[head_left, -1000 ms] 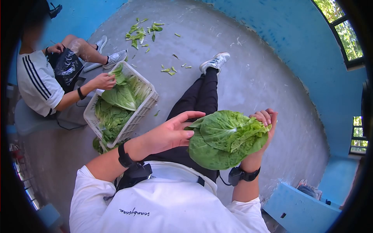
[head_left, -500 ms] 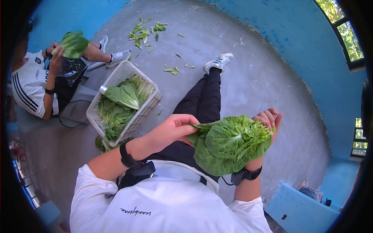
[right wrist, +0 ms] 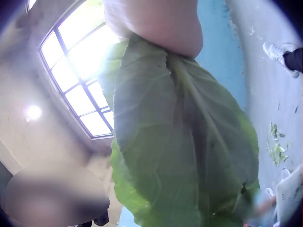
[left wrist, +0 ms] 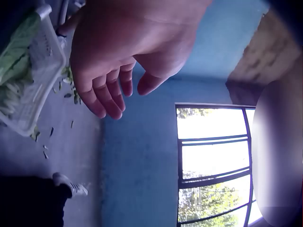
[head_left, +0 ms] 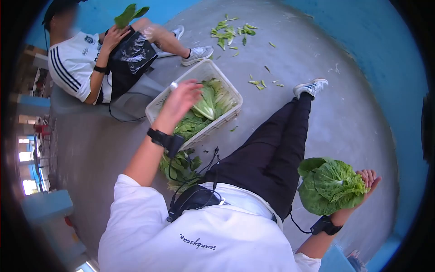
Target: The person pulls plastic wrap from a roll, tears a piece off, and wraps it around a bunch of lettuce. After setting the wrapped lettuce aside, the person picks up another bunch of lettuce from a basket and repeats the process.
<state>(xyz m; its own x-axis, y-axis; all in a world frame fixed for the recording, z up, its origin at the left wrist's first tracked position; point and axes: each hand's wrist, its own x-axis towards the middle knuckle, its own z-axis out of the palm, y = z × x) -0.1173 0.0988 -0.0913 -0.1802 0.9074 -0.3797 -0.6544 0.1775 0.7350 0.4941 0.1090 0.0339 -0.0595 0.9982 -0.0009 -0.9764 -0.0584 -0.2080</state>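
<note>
I've got the left arm (head_left: 142, 164) extended forward, left hand (head_left: 180, 99) loose, fingers slightly bent, thumb apart from them. Right arm (head_left: 316, 244) is angled out to the side; right hand (head_left: 370, 185) has its fingers curled in a grip, palm mostly hidden.

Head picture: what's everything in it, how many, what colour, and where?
floor: 1, grey, across the room
walls: number unclear, blue, top and right
crate: 1, white, on the floor
crate greens: several, green, inside it
heaped greens: several, green, floor beside crate
leaf scraps: many, green, floor beyond crate
leafy bunch: 1, green, lower right
other person: 1, striped white shirt, seated upper left
held leaves: at least 2, green, with that person
far-left clutter: uncountable, mixed colours, blurred
shirt: 1, white, bottom middle
trousers: 1 pair, black, middle
shoe: 1, white, beyond trousers
wrist straps: 2, black, each wrist
left hand: 1, bare, over crate in view
right hand: 1, bare, holding bunch
</note>
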